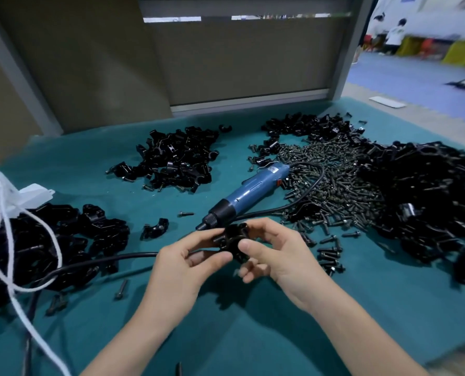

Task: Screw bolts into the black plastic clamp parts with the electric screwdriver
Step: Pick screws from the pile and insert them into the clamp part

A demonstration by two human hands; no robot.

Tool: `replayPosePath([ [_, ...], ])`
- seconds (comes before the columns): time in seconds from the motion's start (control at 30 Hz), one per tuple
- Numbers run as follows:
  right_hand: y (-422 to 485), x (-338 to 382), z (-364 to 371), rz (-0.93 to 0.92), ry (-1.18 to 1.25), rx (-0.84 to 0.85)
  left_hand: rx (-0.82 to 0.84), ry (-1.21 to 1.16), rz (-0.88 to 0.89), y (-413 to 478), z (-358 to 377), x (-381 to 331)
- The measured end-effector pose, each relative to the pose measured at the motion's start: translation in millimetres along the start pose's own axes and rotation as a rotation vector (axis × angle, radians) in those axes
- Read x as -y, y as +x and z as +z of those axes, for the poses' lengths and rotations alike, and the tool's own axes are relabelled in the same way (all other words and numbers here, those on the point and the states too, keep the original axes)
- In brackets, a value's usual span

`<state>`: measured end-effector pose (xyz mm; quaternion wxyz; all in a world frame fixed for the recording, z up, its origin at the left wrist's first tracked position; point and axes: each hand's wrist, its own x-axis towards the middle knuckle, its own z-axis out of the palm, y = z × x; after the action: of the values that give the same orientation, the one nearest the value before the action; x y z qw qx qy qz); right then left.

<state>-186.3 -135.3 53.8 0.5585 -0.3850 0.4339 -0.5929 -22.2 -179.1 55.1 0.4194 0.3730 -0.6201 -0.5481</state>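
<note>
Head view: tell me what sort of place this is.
Likely a small assembly workstation in a workshop or factory hall: a green-covered table heaped with black clamp parts, a pile of bolts, and an electric screwdriver lying beyond both hands holding one clamp.

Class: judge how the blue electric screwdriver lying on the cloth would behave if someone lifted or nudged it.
The electric screwdriver looks rigid and probably hefty for its size. Its round barrel might roll when nudged, though the teal cloth should damp that. Its black cord, trailing through the bolt pile, would likely drag.

Soft even light; faint shadows are cast under the hands [225, 256]; edges around them are blurred and warped.
</note>
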Motion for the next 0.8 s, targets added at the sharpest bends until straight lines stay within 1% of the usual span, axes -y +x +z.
replayPosePath([
  [0.07,0.3,-0.7,-0.9,0.048,0.026,0.013,0.002,-0.046,-0.032,2.3,-1.6,0.8],
  [0.2,0.8,2.6,-5.8,0.097,-0.089,-0.001,0.018,-0.043,-0.063,5.5,-4.5,3.6],
  [0.43,2.8,6.7,-6.0,-0.011,-0.167,-0.042,0.036,-0.069,-0.071,4.5,-4.2,4.6],
  [0.63,-2.3,8.8,-7.0,-0.020,-0.253,-0.058,0.058,-0.046,-0.082,2.1,-3.5,3.9],
  [0.8,-3.7,9.3,-5.6,-0.043,-0.328,-0.042,0.066,-0.076,-0.120,0.8,-2.3,3.3],
])
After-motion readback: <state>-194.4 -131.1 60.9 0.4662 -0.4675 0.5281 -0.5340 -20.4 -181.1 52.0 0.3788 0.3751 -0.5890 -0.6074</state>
